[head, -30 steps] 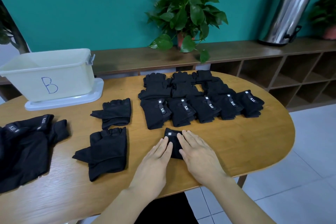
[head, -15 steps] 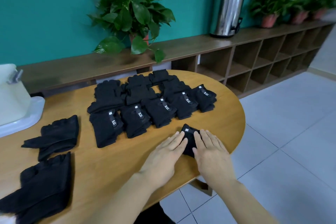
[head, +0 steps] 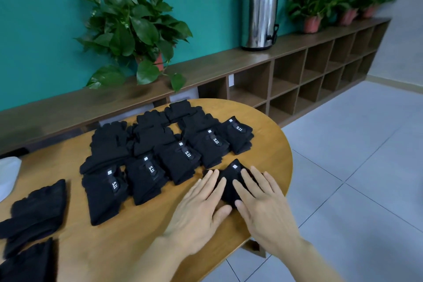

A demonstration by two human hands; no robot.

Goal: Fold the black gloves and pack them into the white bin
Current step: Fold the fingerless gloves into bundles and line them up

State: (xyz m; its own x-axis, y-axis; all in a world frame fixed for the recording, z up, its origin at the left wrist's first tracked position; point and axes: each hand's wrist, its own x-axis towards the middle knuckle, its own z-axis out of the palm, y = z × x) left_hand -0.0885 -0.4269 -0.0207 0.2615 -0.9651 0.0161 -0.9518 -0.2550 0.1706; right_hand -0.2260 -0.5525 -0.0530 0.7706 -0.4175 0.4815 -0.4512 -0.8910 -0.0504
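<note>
A folded black glove with a small white tag lies near the right end of the wooden table. My left hand and my right hand lie flat on it, fingers straight, pressing from either side. Beyond them sit several folded black gloves in rows. Unfolded black gloves lie at the left edge. Only a corner of the white bin's lid shows at far left.
A potted plant and a steel urn stand on a low wooden shelf unit along the teal wall. More potted plants sit at its right end. Grey tiled floor lies right of the table's rounded edge.
Both hands have slid the folded glove rightward along the table toward the row's right end. The view has swung right, so the white bin has almost left the frame.
</note>
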